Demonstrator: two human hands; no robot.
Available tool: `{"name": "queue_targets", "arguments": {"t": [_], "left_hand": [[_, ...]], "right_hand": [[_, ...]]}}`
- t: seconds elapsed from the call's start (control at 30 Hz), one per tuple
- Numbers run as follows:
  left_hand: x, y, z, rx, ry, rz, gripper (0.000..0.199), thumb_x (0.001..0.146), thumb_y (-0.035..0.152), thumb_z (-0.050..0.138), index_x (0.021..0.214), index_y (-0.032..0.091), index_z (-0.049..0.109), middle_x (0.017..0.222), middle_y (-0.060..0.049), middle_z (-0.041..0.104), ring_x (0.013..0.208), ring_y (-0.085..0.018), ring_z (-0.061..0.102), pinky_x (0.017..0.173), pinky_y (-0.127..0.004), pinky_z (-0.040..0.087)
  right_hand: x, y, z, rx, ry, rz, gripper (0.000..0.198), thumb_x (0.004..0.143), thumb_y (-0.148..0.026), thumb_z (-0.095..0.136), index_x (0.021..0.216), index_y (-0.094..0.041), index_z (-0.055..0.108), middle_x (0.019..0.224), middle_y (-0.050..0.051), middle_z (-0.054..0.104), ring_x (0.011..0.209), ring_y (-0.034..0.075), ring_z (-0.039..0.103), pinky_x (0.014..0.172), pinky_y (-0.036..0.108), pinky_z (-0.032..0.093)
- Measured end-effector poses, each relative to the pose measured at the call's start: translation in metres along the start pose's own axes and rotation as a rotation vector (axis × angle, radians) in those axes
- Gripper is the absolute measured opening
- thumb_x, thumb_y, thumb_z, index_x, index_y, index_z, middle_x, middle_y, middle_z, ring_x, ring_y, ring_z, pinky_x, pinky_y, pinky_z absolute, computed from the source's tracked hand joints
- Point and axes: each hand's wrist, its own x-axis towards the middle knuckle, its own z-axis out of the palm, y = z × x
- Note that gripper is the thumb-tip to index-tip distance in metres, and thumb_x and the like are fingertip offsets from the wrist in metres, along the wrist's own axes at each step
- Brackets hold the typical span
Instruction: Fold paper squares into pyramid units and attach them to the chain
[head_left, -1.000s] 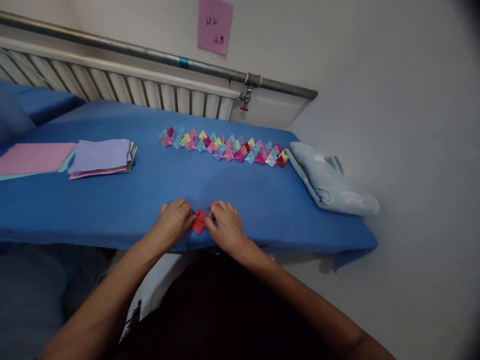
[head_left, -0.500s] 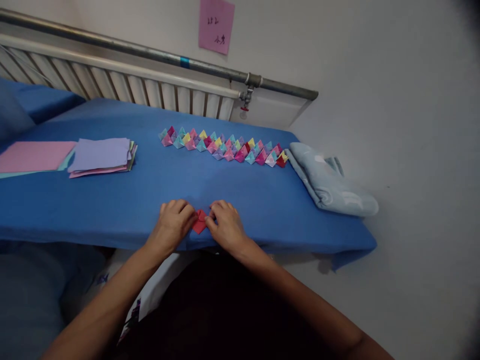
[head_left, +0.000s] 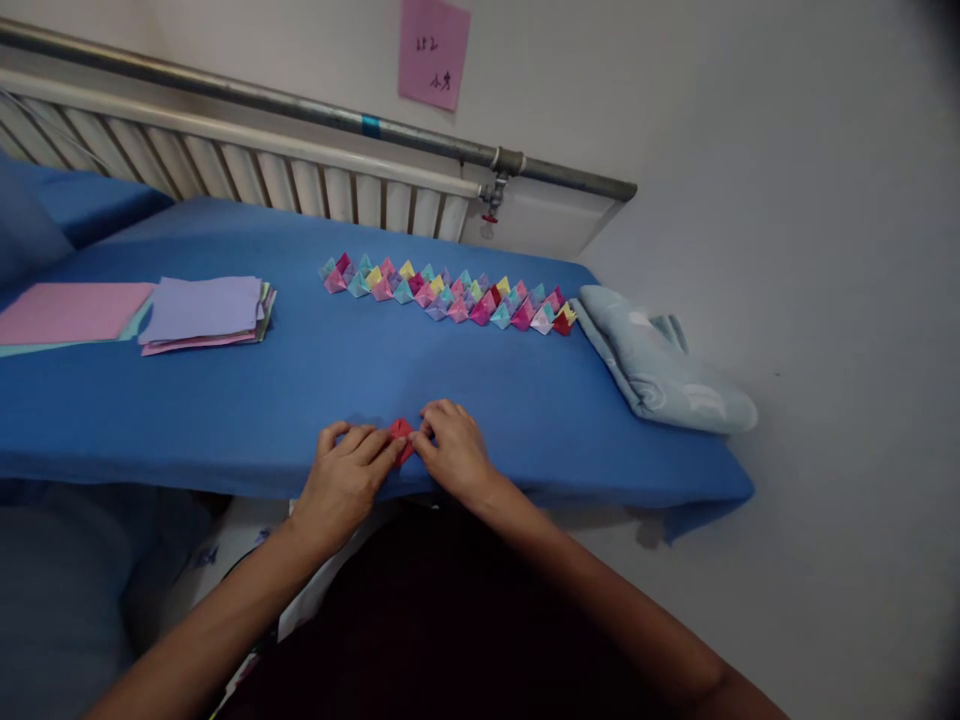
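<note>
A small piece of folded red paper lies near the front edge of the blue-covered table. My left hand presses on its left part, fingers together and fingertips over the paper. On the other side, my right hand pinches the paper's right corner between thumb and curled fingers. Part of the paper is hidden under the fingertips. Farther back stand rows of small folded paper pieces in pink, blue, yellow, purple and red.
To the left lies a stack of coloured paper sheets, topped by a purple one, beside larger pink sheets. A folded light-blue blanket rests at the right end. Behind the table are a radiator and a metal pipe.
My left hand has slid slightly toward me and its fingers have stretched out over the red paper, covering more of its lower left. My right hand has barely moved.
</note>
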Motion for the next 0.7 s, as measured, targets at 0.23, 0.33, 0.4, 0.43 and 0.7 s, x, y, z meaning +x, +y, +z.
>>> {"name": "queue_targets", "arguments": {"t": [0.23,0.33,0.4,0.43,0.7], "left_hand": [[0.001,0.003,0.003,0.022,-0.009,-0.044,0.030,0.092,0.009,0.040,0.105,0.017,0.066,0.101,-0.009,0.070,0.090,-0.023,0.059,0.087,-0.043,0.035],[0.002,0.003,0.004,0.019,-0.020,-0.061,0.027,0.091,0.009,0.044,0.103,0.018,0.066,0.100,-0.007,0.070,0.089,-0.023,0.059,0.090,-0.045,0.034],[0.002,0.003,0.004,0.027,-0.030,-0.060,0.026,0.090,0.009,0.045,0.104,0.018,0.065,0.101,-0.007,0.070,0.090,-0.023,0.059,0.092,-0.046,0.033],[0.002,0.004,0.004,0.033,-0.032,-0.059,0.027,0.090,0.008,0.044,0.105,0.018,0.064,0.101,-0.007,0.070,0.090,-0.023,0.059,0.092,-0.046,0.033],[-0.001,0.008,0.006,0.050,-0.038,-0.076,0.034,0.086,0.003,0.043,0.109,0.017,0.063,0.102,-0.008,0.070,0.092,-0.023,0.058,0.093,-0.047,0.034]], "right_hand": [[-0.005,0.006,0.007,0.038,0.061,-0.002,0.013,0.083,-0.023,0.061,0.071,-0.021,0.056,0.098,0.005,0.064,0.094,0.020,0.053,0.082,0.034,0.038],[-0.008,0.005,0.008,0.032,0.094,0.044,0.013,0.081,-0.024,0.064,0.071,-0.021,0.056,0.110,0.004,0.064,0.100,0.022,0.052,0.084,0.036,0.035],[-0.009,0.005,0.006,0.045,0.086,0.055,0.011,0.081,-0.023,0.064,0.073,-0.021,0.057,0.112,0.003,0.064,0.101,0.023,0.051,0.085,0.036,0.034],[-0.009,0.006,0.004,0.053,0.077,0.057,0.010,0.081,-0.022,0.064,0.073,-0.022,0.057,0.112,0.003,0.064,0.102,0.023,0.051,0.085,0.036,0.034],[0.006,0.002,-0.010,0.170,-0.068,0.135,0.011,0.077,-0.024,0.068,0.085,-0.023,0.060,0.103,0.001,0.065,0.098,0.021,0.053,0.086,0.035,0.035]]}}
